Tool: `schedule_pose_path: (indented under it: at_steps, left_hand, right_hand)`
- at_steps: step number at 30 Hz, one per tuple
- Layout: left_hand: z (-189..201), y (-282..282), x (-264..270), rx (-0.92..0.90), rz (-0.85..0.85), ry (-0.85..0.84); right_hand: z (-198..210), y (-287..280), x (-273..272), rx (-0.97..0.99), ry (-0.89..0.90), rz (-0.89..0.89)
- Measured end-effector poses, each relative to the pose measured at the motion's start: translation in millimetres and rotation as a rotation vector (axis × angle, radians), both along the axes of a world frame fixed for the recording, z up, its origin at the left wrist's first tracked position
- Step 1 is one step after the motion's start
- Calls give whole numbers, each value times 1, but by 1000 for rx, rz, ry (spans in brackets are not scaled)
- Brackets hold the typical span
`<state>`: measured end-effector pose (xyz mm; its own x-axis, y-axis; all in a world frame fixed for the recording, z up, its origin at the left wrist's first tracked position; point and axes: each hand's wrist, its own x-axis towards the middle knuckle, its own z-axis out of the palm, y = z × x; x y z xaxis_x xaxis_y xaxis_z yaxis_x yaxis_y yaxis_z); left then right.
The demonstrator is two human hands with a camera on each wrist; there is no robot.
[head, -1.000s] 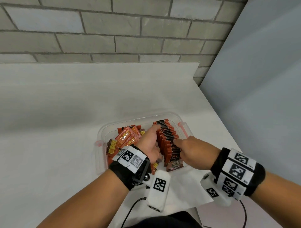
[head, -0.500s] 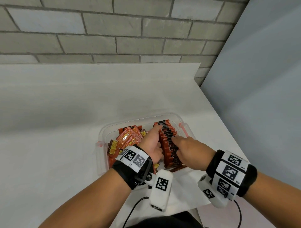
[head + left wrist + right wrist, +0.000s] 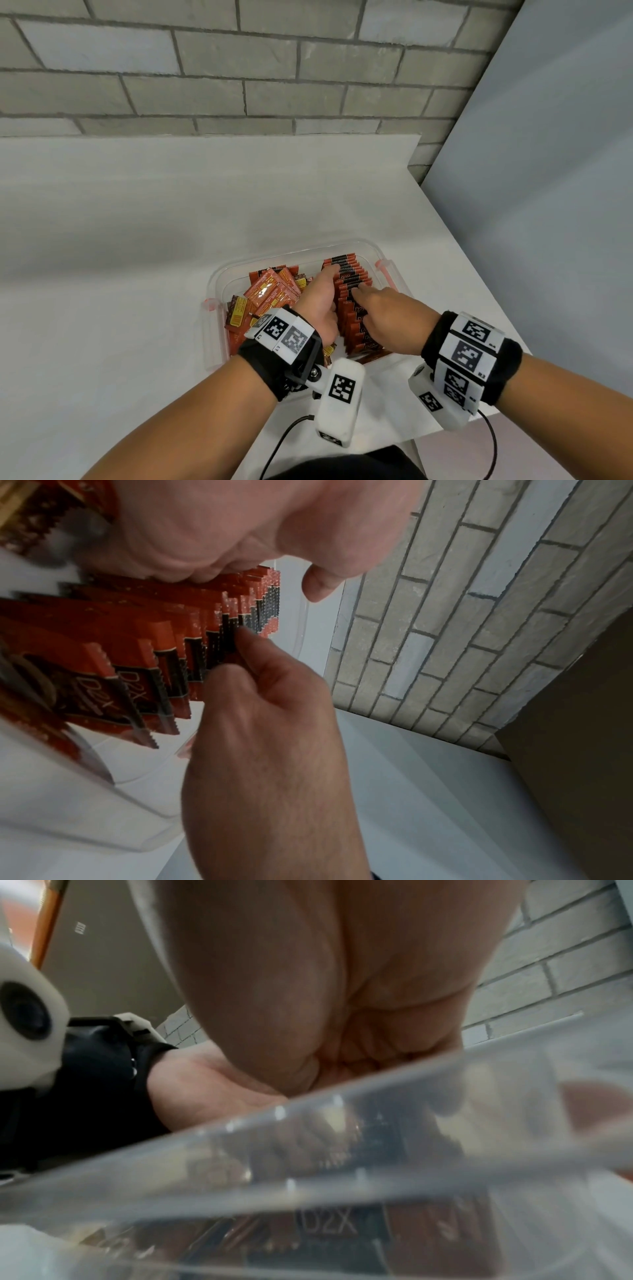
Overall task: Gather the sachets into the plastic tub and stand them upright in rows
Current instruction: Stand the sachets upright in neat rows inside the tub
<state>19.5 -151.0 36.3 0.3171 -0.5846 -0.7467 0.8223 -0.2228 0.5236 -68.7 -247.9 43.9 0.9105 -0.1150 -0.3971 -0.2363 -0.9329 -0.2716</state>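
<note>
Upright row of sachets (image 3: 349, 294) along the right side of the clear plastic tub (image 3: 371, 251), loose sachets (image 3: 270, 294) heaped at left, right hand (image 3: 387, 317) pinching a sachet top, left hand (image 3: 320, 305) curled against the row's left side, white table (image 3: 137, 274).

The tub (image 3: 371, 247) is clear glossy plastic; the sachets (image 3: 352, 301) are shiny foil; the tabletop (image 3: 137, 274) is matt white.
</note>
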Motion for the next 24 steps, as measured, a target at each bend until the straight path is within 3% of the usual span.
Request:
schedule_pose_path:
  at_steps: [4,9,14,19,24]
  left_hand:
    - [2,1,-1,-10,38,12]
    - [6,1,-2,-27,93,56]
    - [5,1,0,-50,123,65]
    - [9,1,-1,-51,145,57]
    - [12,2,2,-13,135,66]
  right_hand:
    - [0,-5,7,45,-75,-80]
    - [-2,-7,10,20,9,-63]
    - [1,-9,12,44,-60,-72]
    - [-2,-8,12,-40,21,-8]
    - [6,-7,16,15,56,-52]
